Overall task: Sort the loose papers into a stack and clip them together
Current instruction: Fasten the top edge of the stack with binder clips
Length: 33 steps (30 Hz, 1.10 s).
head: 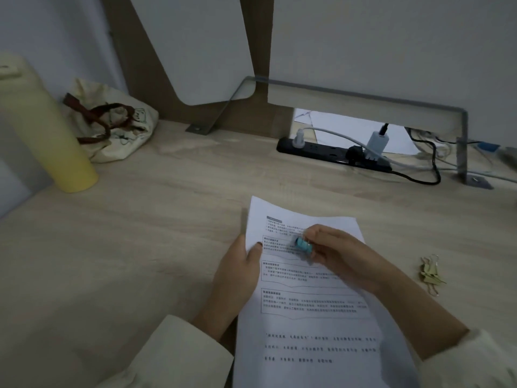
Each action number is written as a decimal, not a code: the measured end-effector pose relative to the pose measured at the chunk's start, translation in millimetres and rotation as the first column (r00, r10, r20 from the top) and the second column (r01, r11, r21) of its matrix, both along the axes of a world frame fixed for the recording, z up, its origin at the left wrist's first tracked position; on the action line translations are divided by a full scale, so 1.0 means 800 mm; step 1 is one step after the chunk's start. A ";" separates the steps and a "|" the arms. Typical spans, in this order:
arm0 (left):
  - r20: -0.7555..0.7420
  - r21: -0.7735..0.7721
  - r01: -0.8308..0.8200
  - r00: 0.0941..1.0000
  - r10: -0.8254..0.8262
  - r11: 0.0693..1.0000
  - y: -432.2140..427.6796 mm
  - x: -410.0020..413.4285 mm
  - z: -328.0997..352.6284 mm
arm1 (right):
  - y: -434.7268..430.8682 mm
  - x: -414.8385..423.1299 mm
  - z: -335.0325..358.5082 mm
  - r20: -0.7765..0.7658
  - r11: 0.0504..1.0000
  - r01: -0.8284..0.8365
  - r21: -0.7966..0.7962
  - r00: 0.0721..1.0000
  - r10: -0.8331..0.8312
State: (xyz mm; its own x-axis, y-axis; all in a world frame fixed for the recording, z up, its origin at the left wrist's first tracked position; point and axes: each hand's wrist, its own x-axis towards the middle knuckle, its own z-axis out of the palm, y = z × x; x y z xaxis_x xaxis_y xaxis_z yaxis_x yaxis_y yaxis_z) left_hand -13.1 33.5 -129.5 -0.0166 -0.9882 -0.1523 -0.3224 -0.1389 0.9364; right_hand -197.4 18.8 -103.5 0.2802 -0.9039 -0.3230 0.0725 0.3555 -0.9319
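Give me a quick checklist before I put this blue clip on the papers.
1. Papers gripped at their left edge by the left hand: ok.
2. Blue clip pinched in the right hand: ok.
3. Clip jaws squeezed open: cannot tell, blurred.
4. Clip lined up with a paper edge: not ok, it is over the printed text, away from any edge.
5. Sheets squared into one stack: cannot tell.
6. Spare clips lying on the desk, right of the papers: ok.
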 end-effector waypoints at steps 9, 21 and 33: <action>-0.013 0.100 -0.046 0.999 0.047 0.994 -0.050 0.007 0.010 | 0.004 -0.004 -0.009 0.027 0.999 -0.006 -0.046 1.000 0.007; 0.039 -0.124 -0.008 0.999 0.013 0.992 -0.068 0.008 -0.011 | -0.036 0.017 0.028 -0.294 0.993 -0.095 -0.069 0.953 0.071; -0.012 -0.193 0.153 0.987 -0.158 0.969 -0.068 0.014 -0.012 | -0.082 0.051 0.023 -0.385 0.992 -0.108 -0.061 0.920 0.076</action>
State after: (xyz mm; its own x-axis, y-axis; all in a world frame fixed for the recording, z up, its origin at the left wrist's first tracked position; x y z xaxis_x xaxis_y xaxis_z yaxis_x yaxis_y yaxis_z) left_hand -2.1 -21.3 -139.2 -0.1738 -0.9839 0.0420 -0.2998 0.0935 0.9494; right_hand -156.3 -47.1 -85.1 0.2333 -0.9073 -0.3499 -0.3232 0.2670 -0.9079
